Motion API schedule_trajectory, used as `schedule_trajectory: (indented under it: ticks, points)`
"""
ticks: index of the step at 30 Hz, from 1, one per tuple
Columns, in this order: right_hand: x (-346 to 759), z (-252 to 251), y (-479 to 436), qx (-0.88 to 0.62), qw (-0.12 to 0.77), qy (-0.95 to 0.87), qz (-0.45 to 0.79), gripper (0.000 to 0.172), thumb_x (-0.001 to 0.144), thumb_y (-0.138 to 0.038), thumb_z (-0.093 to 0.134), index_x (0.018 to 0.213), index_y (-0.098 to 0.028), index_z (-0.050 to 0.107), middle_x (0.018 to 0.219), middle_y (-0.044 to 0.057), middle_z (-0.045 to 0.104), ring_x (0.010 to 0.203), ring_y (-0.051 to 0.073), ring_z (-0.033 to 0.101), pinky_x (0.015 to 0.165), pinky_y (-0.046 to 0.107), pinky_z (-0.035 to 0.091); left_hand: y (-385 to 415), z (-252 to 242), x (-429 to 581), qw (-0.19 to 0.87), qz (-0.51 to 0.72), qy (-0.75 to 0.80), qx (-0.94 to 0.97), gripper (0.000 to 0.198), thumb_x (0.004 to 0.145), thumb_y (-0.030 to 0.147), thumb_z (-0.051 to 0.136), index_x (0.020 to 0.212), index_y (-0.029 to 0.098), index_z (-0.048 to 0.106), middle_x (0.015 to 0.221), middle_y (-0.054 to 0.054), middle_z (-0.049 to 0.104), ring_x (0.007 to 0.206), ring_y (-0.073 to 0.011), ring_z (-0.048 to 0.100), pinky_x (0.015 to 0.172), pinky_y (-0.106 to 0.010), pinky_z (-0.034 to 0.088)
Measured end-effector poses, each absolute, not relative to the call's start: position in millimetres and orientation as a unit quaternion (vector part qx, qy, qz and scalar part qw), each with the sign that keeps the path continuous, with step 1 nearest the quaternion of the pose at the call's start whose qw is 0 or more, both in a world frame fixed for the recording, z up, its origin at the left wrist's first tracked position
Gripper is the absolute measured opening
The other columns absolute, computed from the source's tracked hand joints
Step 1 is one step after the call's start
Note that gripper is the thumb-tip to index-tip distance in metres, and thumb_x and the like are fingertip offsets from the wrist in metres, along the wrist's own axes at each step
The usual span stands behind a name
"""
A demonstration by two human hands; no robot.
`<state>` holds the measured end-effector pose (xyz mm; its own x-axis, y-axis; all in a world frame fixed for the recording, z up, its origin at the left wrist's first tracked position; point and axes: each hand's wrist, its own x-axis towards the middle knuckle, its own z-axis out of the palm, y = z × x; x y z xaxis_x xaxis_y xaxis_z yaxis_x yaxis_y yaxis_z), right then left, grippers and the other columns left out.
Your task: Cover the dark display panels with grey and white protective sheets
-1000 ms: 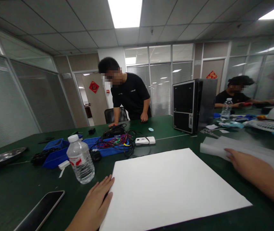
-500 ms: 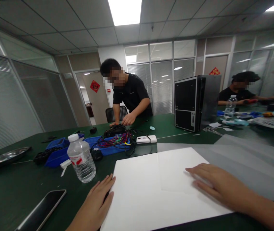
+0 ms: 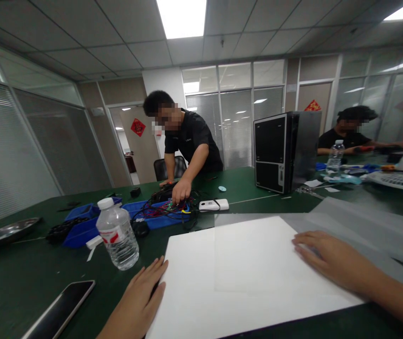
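A large white sheet lies on the green table in front of me. My left hand rests along its left edge, fingers stretched out and close together. Over the sheet's right part lies a thin translucent sheet, which spreads on to the right across the table. My right hand is laid flat near the white sheet's right edge, on the translucent sheet, with its fingers extended. A crease or fold in the translucent sheet shows behind the right hand. Both hands appear to grasp nothing.
A water bottle and a phone are on my left. Beyond are blue trays with tangled cables, a white device and a computer tower. A co-worker's hand is in the cables; another person sits far right.
The translucent sheet's left edge has shifted left over the white sheet. My right hand has slid right; my left stays put. The co-worker's hand has reached down into the cables.
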<state>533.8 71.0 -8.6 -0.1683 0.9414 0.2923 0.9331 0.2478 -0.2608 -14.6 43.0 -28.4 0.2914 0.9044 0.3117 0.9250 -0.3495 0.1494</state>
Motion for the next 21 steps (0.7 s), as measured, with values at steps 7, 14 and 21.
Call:
schedule_trajectory:
  ticks: [7,14,21]
  points:
    - [530,-7,73,-0.605,0.205,-0.769,-0.028,0.055,0.101,-0.063,0.041,0.127,-0.029,0.077,0.132,0.008,0.074,0.120,0.033,0.068,0.108,0.060,0.052,44,-29,-15,0.025,-0.175,-0.573,-0.800,0.052,0.105,0.036,0.040,0.152,0.021,0.057,0.158,-0.008,0.052,0.148,-0.0297,0.049,0.121,-0.058,0.039]
    - [556,-11,78,-0.640,0.199,-0.742,-0.005,0.053,0.102,-0.061,0.042,0.115,-0.026,0.081,0.120,0.010,0.078,0.104,0.033,0.074,0.092,0.058,0.061,41,-23,-12,0.016,-0.169,-0.576,-0.800,0.052,0.106,0.036,0.038,0.152,0.020,0.057,0.158,-0.008,0.052,0.148,-0.0292,0.049,0.122,-0.057,0.039]
    - [528,-4,66,-0.581,0.212,-0.785,0.014,0.056,0.101,-0.066,0.043,0.135,-0.031,0.073,0.139,0.006,0.070,0.129,0.033,0.064,0.111,0.061,0.050,41,-25,-13,0.008,-0.180,-0.577,-0.797,0.051,0.105,0.037,0.041,0.151,0.023,0.058,0.158,-0.007,0.053,0.148,-0.0295,0.050,0.122,-0.057,0.039]
